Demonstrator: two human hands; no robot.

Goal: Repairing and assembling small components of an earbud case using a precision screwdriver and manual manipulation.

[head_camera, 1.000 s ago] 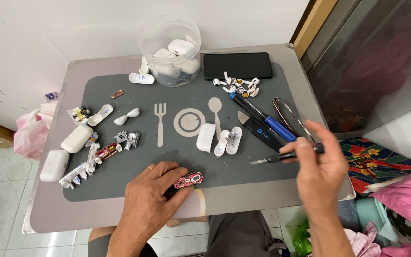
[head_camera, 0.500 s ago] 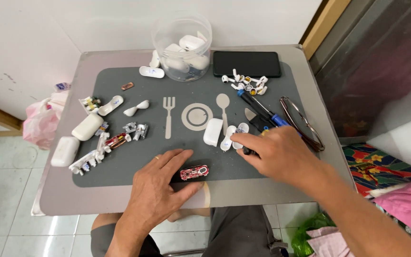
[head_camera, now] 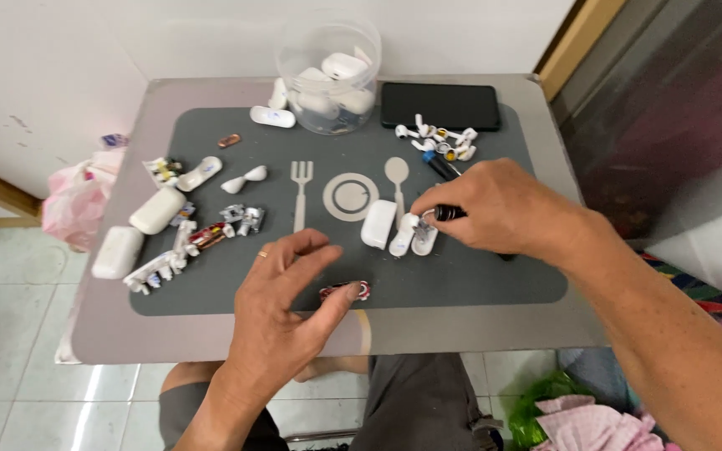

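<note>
Head cam, looking straight down at a small grey table (head_camera: 127,334) with a dark mat (head_camera: 478,284) on it, the kind printed with a fork, plate and spoon.

Left hand (head_camera: 282,313) sits near the front edge of the mat, ring on one finger, thumb and fingertips pinching a tiny red and white part (head_camera: 346,290) that lies flat on the mat. So it's closed on that part, not lifting it as far as I can tell.

Right hand (head_camera: 499,209) is over by the middle right of the mat, fingers curled around a black tool (head_camera: 449,213), only a short stub of it showing past the fingertips. The tip is right at two open white shells (head_camera: 413,236), which lie just beside a closed white case (head_camera: 378,223). Can't see whether the tool actually touches them.

Other stuff: a clear tub (head_camera: 328,75) with more white cases stands at the back, a black phone (head_camera: 439,105) lies flat next to it, and a little heap of earbuds (head_camera: 438,140) sits just in front of the phone. On the left side there are two more cases (head_camera: 137,230), plus a scatter of small boards and bits (head_camera: 198,242). A pink bag (head_camera: 73,205) hangs off the left of the table. Tiled floor below, and the person's knees under the front edge
</note>
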